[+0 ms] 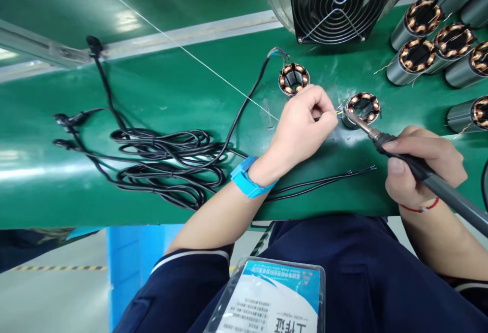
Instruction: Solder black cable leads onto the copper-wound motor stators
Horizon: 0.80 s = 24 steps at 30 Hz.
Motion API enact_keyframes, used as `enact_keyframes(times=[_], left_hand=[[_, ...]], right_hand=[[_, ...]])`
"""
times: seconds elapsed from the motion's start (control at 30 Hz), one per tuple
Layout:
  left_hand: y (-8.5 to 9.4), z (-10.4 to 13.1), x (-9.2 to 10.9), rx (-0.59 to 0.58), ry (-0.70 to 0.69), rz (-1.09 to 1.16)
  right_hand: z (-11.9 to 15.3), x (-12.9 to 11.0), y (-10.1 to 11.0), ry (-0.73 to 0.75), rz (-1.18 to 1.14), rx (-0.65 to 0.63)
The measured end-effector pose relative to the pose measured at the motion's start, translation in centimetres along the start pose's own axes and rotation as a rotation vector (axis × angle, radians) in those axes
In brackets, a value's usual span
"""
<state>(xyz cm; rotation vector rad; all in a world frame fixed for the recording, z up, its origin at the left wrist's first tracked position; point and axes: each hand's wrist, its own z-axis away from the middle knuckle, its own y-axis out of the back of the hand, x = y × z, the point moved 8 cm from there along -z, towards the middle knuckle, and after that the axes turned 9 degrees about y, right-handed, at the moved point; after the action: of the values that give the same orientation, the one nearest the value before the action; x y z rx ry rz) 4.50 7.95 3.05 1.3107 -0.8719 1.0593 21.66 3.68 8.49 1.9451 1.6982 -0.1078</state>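
My right hand [425, 165] is closed around the grip of a soldering iron [415, 168]. The iron's tip meets thin coloured wires at the left rim of a motor stator [363, 108] with copper windings. My left hand [305, 122], wearing a blue wrist strap, pinches the end of a black cable just left of that stator; its fingers partly hide the cable. A thin pale wire [213, 72] runs from the upper left down to behind this hand. Just beyond the left hand stands a second stator [293, 78], with the stripped end of another black cable [263, 68] beside it.
Coiled black power cables [168, 162] with plugs lie on the green table [46, 185] at left. Two cable ends [324, 183] stretch along the front. At the back stands a fan with a wire guard [338, 2]. Several more stators [415, 56] stand or lie at right.
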Motion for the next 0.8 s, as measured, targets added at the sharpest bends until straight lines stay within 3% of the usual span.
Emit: enact_keyframes(times=[0.5,0.8], left_hand=[[-0.09,-0.04,0.04,0.004,0.005,-0.006],[0.05,-0.08,0.21,0.042,-0.111,-0.058]], right_hand=[[-0.06,-0.07,0.03,-0.008,0.01,0.011],[-0.03,0.01,-0.06,-0.014,0.026,0.013]])
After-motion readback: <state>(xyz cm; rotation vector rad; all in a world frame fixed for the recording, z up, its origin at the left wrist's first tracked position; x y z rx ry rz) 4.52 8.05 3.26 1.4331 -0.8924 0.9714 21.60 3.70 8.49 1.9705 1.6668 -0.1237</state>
